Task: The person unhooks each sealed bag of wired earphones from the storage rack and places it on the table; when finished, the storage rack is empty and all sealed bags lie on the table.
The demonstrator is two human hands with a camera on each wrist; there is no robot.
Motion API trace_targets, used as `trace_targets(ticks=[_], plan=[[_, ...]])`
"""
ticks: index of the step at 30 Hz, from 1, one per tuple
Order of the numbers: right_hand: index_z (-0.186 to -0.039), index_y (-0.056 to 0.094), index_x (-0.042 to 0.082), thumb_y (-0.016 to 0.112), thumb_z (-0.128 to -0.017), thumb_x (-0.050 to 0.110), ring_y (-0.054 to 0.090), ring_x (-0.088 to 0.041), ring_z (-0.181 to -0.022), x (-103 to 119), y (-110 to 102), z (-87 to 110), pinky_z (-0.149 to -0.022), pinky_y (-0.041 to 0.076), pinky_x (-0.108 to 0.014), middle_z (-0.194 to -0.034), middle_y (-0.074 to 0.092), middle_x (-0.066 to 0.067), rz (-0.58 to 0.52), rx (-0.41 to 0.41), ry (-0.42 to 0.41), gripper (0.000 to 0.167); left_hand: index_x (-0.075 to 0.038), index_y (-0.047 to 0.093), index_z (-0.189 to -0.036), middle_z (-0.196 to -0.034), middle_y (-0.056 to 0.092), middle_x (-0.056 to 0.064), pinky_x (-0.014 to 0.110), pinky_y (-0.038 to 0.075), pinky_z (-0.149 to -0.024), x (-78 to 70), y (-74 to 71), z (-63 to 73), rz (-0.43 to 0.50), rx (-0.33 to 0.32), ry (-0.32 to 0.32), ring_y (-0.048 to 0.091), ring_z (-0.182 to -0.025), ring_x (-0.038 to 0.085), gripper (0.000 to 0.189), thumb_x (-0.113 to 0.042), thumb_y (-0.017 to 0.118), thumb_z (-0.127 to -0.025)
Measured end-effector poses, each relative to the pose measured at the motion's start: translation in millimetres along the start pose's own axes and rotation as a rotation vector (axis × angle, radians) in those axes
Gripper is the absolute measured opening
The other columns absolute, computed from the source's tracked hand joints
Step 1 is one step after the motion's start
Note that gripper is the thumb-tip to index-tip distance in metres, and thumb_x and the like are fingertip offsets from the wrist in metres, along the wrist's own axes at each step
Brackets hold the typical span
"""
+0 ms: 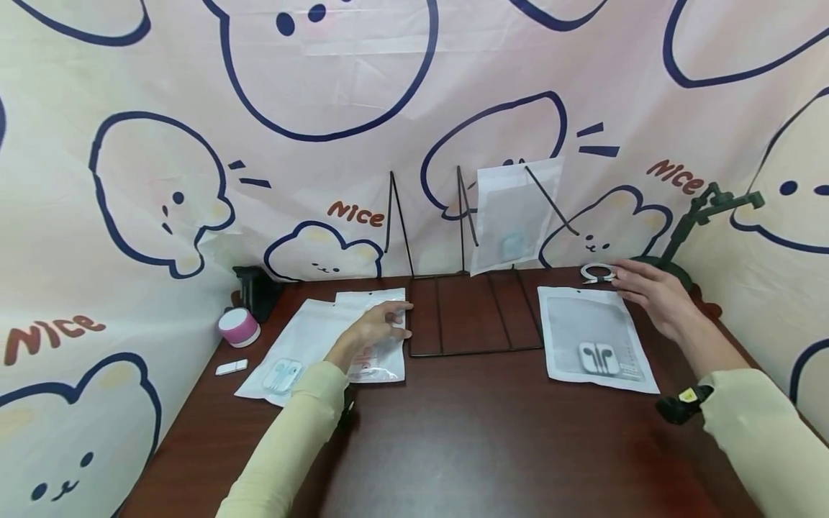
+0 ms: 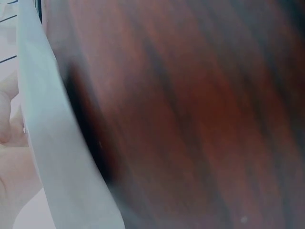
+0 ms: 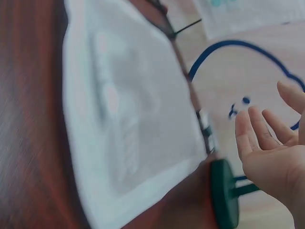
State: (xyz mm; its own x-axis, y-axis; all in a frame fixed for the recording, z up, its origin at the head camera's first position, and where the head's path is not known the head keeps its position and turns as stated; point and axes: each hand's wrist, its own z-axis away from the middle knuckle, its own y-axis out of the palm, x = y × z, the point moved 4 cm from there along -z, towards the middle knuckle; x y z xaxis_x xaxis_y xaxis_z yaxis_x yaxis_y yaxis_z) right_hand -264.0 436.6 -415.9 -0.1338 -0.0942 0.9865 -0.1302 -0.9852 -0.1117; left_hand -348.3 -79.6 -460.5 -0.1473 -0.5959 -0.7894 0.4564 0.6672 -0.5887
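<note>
My left hand [image 1: 376,327] lies over two overlapping white pouches [image 1: 314,327], its fingers relaxed and reaching to the right edge of the nearer one. Whether its fingertips touch the pouch I cannot tell. One pouch shows printed earphones [image 1: 282,375]. In the left wrist view only part of that left hand [image 2: 12,138] appears, beside a pale pouch edge [image 2: 57,133]. My right hand [image 1: 657,295] is beside a coiled white cable [image 1: 597,273], above another white pouch [image 1: 579,320] picturing earphones. Its fingers [image 3: 257,129] are extended and hold nothing in the right wrist view.
A dark wire rack [image 1: 442,316] stands at the back centre, with a white pouch [image 1: 508,205] hanging on it. A green stand [image 1: 680,237] is at the back right. A pink-and-white jar [image 1: 239,327], black object [image 1: 257,291] and small white stick [image 1: 231,367] sit left.
</note>
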Motion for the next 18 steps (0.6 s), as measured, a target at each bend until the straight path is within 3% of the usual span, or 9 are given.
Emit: trace_targets(ticks=[3,7,13,18], plan=[[-0.166,0.028,0.021,0.069,-0.099,0.045,0.052,-0.005,-0.126,22,9,-4.4,-0.121,0.033,-0.035,-0.165,0.037,0.0,0.011,0.002,-0.016,0.082,-0.017,0.053,-0.153,-0.127,0.061,0.011,0.052,0.04,-0.111,0.1,0.7,-1.7,-0.01,-0.002,-0.003,0.054,-0.12,0.028,0.067,-0.014,0.079,-0.091],[-0.165,0.029,0.022,0.07,-0.099,0.04,0.043,-0.015,-0.139,52,18,-9.7,-0.126,0.025,-0.039,-0.168,0.034,-0.002,-0.059,0.013,-0.071,0.079,-0.018,0.054,-0.152,-0.131,0.061,0.011,0.052,0.041,-0.111,2.0,3.7,-3.5,-0.01,0.0,-0.009,0.055,-0.121,0.028,0.067,-0.014,0.079,-0.09],[-0.164,0.031,0.017,0.071,-0.1,0.03,0.043,-0.017,-0.142,90,33,-19.6,-0.122,0.031,-0.033,-0.166,0.039,-0.002,-0.141,0.022,-0.162,0.077,-0.018,0.054,-0.152,-0.134,0.06,0.011,0.052,0.042,-0.11,4.0,6.4,-2.9,-0.018,0.008,-0.009,0.054,-0.123,0.028,0.067,-0.015,0.08,-0.09],[-0.165,0.03,0.016,0.072,-0.1,0.027,0.037,-0.019,-0.15,115,55,-31.7,-0.122,0.031,-0.033,-0.169,0.032,-0.004,-0.183,0.014,-0.203,0.078,-0.018,0.054,-0.152,-0.139,0.058,0.01,0.051,0.042,-0.11,2.6,2.9,-3.4,-0.007,-0.004,-0.01,0.054,-0.125,0.028,0.067,-0.013,0.079,-0.09]])
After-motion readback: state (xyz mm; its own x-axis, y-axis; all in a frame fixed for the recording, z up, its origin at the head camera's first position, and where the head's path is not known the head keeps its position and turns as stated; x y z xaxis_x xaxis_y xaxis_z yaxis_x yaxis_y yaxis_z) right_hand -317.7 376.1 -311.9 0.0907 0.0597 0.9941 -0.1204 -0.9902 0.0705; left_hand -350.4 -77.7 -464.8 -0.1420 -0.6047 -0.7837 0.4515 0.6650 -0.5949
